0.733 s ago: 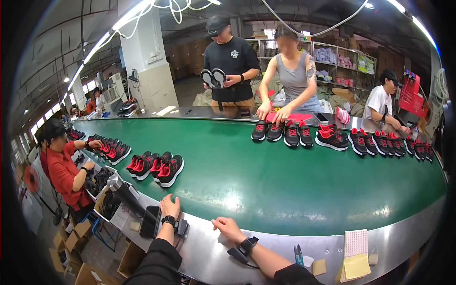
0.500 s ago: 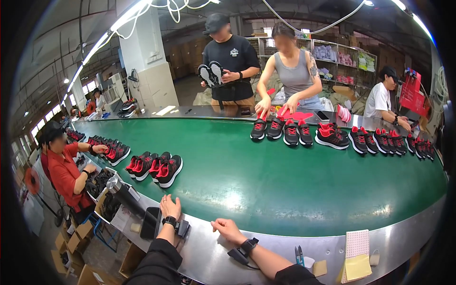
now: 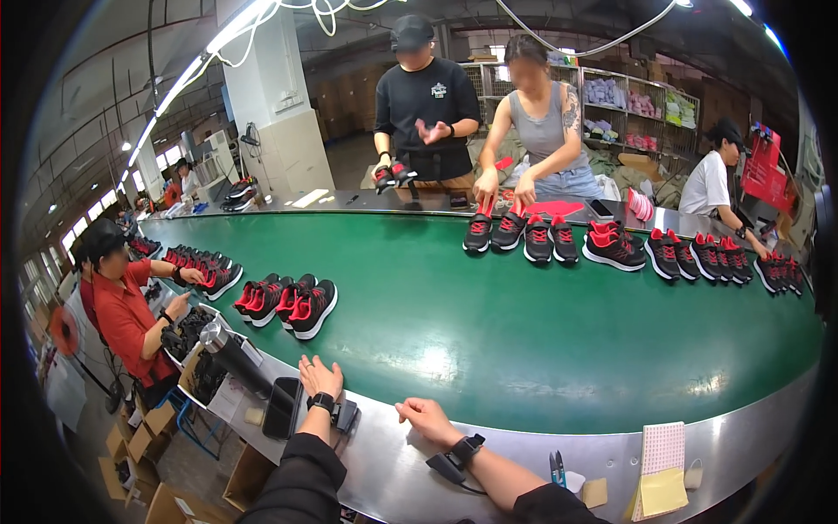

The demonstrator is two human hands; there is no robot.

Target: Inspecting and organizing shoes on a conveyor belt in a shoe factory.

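My left hand point(image 3: 319, 377) rests flat on the steel rim point(image 3: 384, 463) of the green conveyor belt point(image 3: 489, 323), fingers apart, holding nothing. My right hand point(image 3: 428, 417) lies loosely on the same rim, also holding nothing. Both wrists wear black bands. The nearest shoes are several black and red sneakers point(image 3: 288, 303) on the belt, a little beyond my left hand. A black phone point(image 3: 281, 407) lies left of my left hand.
More black and red sneakers point(image 3: 611, 246) line the belt's far side, where three people work. A person in red point(image 3: 122, 306) stands at left by further sneakers. A notepad with yellow sticky notes point(image 3: 661, 467) and blue scissors point(image 3: 557, 467) lie on the rim at right.
My hands stay on the rim. The person in black across the belt has lowered the pair of shoes from chest height. The sneakers have shifted slightly along the belt.
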